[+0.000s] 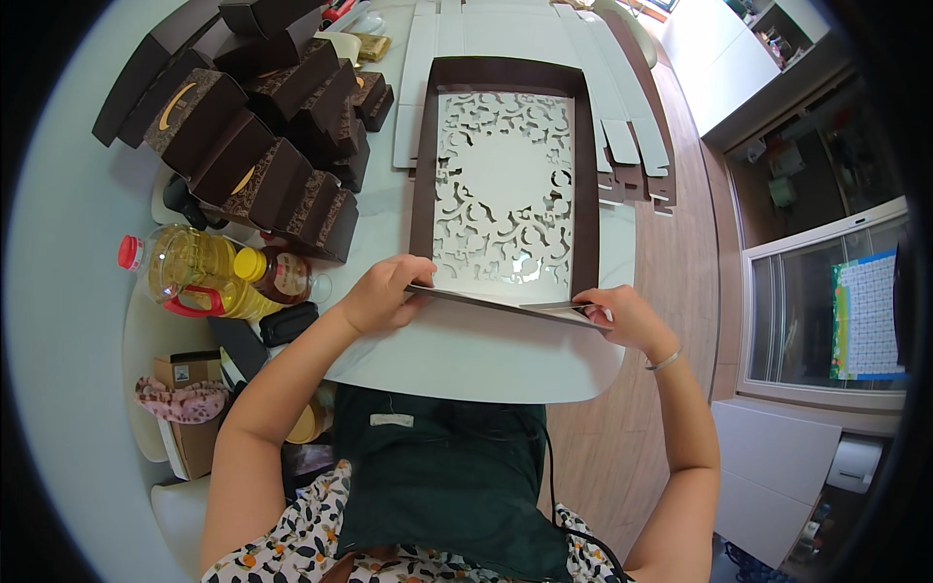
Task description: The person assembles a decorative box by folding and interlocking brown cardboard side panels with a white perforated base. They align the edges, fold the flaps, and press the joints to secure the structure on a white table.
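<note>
A shallow dark brown cardboard box lid [586, 165] lies on the table, its white inner panel cut through with scrolling shapes around a plain oval. Three of its sides stand upright. The near side flap [505, 300] leans out toward me, showing some of its white inner face. At the near left corner, my left hand [387, 291] is closed on the flap's end, thumb on top. My right hand [625, 316] pinches the other end at the near right corner, where a small folded tab shows. The fingertips under the cardboard are partly hidden.
Folded dark brown boxes [262, 146] are piled at the far left. Below them stand an oil bottle [199, 267] and a yellow-capped jar [288, 276]. Flat white-faced cardboard blanks [505, 34] lie behind the lid and along its right. The white table's [486, 360] rounded edge is near me.
</note>
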Demonstrator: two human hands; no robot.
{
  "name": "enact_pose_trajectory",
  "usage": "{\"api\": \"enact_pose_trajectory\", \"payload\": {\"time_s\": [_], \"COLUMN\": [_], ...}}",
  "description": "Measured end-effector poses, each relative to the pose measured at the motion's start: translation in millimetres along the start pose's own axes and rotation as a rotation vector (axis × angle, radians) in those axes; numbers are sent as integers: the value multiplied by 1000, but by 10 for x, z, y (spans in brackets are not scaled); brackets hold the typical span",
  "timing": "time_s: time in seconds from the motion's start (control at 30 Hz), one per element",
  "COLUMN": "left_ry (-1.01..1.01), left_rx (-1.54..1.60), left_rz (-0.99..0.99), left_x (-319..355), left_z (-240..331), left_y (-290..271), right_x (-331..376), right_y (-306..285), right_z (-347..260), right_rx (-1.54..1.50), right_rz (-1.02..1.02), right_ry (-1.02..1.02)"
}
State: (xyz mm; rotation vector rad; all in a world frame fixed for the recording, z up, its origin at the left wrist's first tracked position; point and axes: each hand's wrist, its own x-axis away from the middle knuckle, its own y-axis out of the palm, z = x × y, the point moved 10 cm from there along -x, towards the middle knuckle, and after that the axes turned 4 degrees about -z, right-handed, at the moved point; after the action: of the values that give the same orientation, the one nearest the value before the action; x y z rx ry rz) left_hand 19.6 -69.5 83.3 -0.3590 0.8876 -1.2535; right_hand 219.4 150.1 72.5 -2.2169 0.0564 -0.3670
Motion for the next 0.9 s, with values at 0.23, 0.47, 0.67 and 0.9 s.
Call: {"api": "enact_pose_trajectory", "payload": {"time_s": [0.23,0.47,0.67,0.9], "left_ry": [27,-152,-138,-188], "left_rx": [-139,203,-240,-313], "left_rz": [64,358,265,167], "left_x": [-11,7,-103,-173], "left_z": [54,-155,-75,5], "left_y": [-98,-124,-2,40], "right_x": [46,68,46,87], "right_y": [-59,-165,-83,36], "right_z": [-49,-69,109,239], "right_rx": [66,-122,-140,-254], "right_rz": [137,522,817,879], "right_ry": [35,-135,-41,135]}}
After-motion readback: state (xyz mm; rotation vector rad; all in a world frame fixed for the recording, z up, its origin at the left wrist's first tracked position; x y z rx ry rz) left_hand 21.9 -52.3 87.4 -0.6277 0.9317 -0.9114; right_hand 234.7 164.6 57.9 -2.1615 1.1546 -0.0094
